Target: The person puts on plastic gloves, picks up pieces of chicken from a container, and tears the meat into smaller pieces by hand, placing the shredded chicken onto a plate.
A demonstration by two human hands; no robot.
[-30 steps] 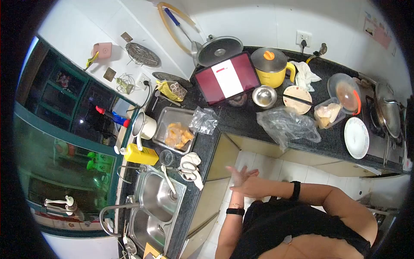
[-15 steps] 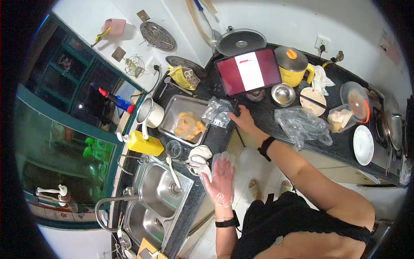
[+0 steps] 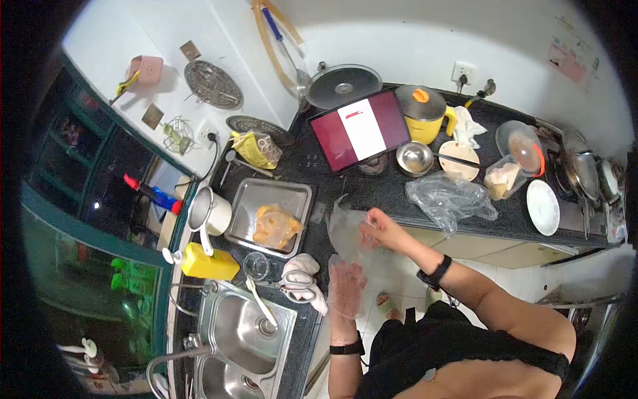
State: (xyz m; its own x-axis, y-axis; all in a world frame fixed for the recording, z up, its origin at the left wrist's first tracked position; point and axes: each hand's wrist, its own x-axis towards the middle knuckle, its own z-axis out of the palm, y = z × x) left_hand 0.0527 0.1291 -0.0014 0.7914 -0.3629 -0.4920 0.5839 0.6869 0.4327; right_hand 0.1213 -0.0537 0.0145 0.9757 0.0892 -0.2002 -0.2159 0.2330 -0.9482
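My left hand (image 3: 347, 287) wears a clear disposable plastic glove, its fingers stretched up and holding nothing. It is beside the counter edge, to the right of a crumpled white cloth (image 3: 302, 276) and a pair of scissors (image 3: 292, 292). Bare, my right hand (image 3: 387, 231) pinches a second clear plastic glove (image 3: 345, 229), which hangs spread out just above the gloved fingers. A metal tray (image 3: 240, 209) on the counter holds pale orange pieces of food (image 3: 276, 225), with clear plastic over part of them.
Left of my hands are a double sink (image 3: 236, 332), a glass (image 3: 256, 266), a yellow bottle (image 3: 209, 261) and a white pot (image 3: 211, 211). Behind stand a tablet (image 3: 360, 132) and yellow electric pot (image 3: 425, 126). A metal bowl (image 3: 415, 158) and plastic bag (image 3: 448, 199) are to the right.
My right hand has come off the counter towards me, now holding a clear glove. The crumpled clear plastic beside the tray is mostly gone. My left hand stays open, and the view has shifted.
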